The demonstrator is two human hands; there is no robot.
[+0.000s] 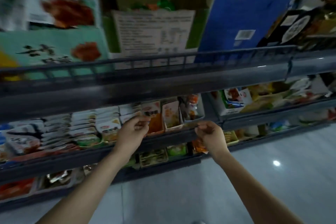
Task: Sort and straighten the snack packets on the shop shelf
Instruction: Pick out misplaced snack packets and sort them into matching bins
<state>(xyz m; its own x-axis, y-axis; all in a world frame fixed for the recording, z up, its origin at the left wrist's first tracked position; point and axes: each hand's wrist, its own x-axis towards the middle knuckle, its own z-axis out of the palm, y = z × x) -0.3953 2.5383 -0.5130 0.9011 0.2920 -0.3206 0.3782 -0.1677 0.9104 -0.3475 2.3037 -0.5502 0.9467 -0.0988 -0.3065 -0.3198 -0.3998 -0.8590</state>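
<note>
There is only the one camera, worn on the person's head. It faces the shop shelf (163, 87) from close up and tilts downward, taking in several tiers, both outstretched forearms and the pale floor (254, 178) below. The wide lens bends the shelf rails, and the picture is blurred.

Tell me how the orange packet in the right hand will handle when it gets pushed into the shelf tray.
The orange packet looks thin and crinkled, so it is probably floppy and light. It hangs below the right hand, pinched near its top, so it may buckle rather than slide. Its glossy film could be slippery.
</note>
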